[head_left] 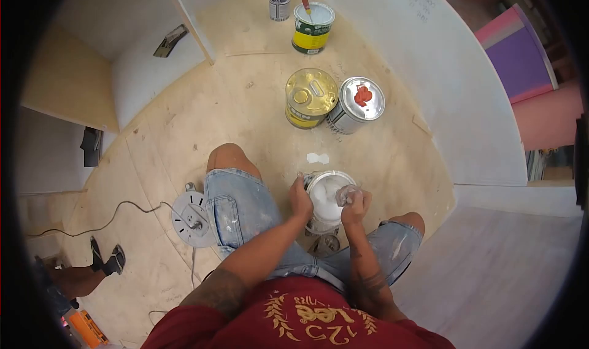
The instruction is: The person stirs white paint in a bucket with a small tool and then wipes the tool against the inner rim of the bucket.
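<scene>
I crouch over an open can of white paint (328, 209) that stands on the plywood floor between my knees. My left hand (300, 201) grips the can's left rim and steadies it. My right hand (354, 203) is closed on a small whitish paint-smeared object at the can's right rim; what it is cannot be made out. A small white paint blot (318, 158) lies on the floor just beyond the can.
Two closed cans, gold-lidded (310, 97) and silver-lidded with a red mark (359, 103), stand ahead. An open white-paint can (313, 27) and a small tin (279, 7) sit further back. A cable reel (191, 219) lies left. Another person's foot (105, 260) shows at lower left.
</scene>
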`<action>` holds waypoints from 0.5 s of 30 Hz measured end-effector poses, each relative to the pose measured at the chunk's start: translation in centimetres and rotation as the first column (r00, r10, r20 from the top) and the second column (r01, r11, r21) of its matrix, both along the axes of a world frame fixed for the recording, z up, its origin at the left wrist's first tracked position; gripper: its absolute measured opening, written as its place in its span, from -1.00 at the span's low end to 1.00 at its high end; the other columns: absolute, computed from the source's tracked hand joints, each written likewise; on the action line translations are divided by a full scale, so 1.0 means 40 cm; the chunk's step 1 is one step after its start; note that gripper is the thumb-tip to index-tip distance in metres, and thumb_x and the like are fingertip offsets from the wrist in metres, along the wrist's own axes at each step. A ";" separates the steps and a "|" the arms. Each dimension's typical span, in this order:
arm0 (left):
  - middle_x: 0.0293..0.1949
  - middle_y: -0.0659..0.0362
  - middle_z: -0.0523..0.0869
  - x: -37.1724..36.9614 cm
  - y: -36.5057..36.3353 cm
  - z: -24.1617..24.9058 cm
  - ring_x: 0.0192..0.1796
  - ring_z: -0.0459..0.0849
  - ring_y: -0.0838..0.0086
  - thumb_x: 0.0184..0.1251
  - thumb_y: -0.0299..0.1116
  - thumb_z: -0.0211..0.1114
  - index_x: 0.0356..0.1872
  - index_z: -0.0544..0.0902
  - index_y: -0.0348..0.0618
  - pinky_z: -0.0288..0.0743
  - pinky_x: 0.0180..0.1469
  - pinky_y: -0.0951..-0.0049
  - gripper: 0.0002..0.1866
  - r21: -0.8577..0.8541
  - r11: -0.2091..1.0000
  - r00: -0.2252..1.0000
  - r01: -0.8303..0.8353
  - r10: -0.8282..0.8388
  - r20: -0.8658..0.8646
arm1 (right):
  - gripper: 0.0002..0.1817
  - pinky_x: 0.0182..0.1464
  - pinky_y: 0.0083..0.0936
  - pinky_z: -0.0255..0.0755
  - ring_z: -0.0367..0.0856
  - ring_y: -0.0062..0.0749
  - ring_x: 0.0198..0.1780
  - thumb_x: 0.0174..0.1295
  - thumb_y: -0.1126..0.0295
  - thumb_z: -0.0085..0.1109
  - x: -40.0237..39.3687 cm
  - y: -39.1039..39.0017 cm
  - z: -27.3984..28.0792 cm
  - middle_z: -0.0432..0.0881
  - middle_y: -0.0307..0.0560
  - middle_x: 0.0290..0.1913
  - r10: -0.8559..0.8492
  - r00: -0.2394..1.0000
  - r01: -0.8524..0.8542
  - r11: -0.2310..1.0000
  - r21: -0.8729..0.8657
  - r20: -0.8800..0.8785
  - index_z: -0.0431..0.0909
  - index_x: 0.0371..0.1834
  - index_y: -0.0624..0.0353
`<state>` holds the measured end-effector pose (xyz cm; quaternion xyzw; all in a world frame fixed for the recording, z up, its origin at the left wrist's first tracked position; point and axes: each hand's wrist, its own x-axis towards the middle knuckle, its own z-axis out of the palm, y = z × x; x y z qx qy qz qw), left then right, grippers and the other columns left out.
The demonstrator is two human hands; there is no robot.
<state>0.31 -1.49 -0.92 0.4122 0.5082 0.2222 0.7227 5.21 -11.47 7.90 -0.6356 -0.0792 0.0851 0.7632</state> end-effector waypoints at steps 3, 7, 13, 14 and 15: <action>-0.17 -0.16 0.73 -0.010 -0.014 -0.063 -0.09 0.64 0.17 0.51 -0.05 -0.03 -0.09 0.64 -0.53 0.41 0.09 0.27 -0.43 -0.037 0.999 1.000 -0.027 0.027 0.008 | -0.64 -0.53 -0.38 0.22 0.31 -0.33 -0.63 0.30 0.30 -0.05 -0.026 0.026 0.246 0.33 0.01 -0.68 0.146 0.989 -0.147 0.988 -0.048 -0.017 0.35 -0.60 0.31; -0.13 -0.18 0.73 -0.015 -0.007 -0.001 -0.06 0.65 0.14 0.50 -0.04 -0.01 -0.07 0.64 -0.52 0.41 0.11 0.25 -0.42 -0.039 0.999 1.000 0.026 -0.026 -0.009 | -0.61 -0.53 -0.42 0.20 0.30 -0.32 -0.64 0.30 0.28 -0.04 0.001 0.031 0.248 0.34 -0.02 -0.68 0.193 0.952 -0.214 0.974 0.069 0.237 0.37 -0.65 0.32; -0.12 -0.20 0.73 -0.016 -0.011 -0.032 -0.05 0.65 0.11 0.50 -0.04 -0.02 -0.06 0.64 -0.51 0.41 0.11 0.23 -0.42 0.016 0.999 0.999 0.037 -0.037 -0.027 | -0.75 -0.52 -0.52 0.26 0.40 -0.43 -0.61 0.15 0.42 0.06 -0.033 0.009 0.079 0.47 -0.05 -0.62 0.169 0.970 -0.129 0.968 -0.217 0.177 0.45 -0.60 0.38; -0.12 -0.20 0.73 -0.009 -0.006 -0.035 -0.05 0.65 0.11 0.50 -0.04 -0.02 -0.06 0.64 -0.51 0.41 0.11 0.23 -0.42 0.018 0.999 0.999 0.041 -0.040 -0.026 | -0.78 -0.52 -0.51 0.30 0.41 -0.42 -0.62 0.16 0.46 0.04 -0.042 0.022 0.170 0.48 -0.04 -0.62 0.100 0.992 -0.084 0.980 -0.178 0.082 0.47 -0.57 0.40; -0.12 -0.20 0.73 -0.001 -0.004 -0.039 -0.05 0.65 0.11 0.50 -0.04 -0.03 -0.06 0.64 -0.51 0.41 0.11 0.23 -0.42 0.000 1.000 0.999 0.012 -0.012 -0.039 | -0.81 -0.52 -0.49 0.34 0.42 -0.40 -0.63 0.16 0.50 0.02 -0.041 0.030 0.232 0.49 -0.03 -0.62 0.041 0.999 -0.043 0.988 -0.147 -0.018 0.48 -0.53 0.42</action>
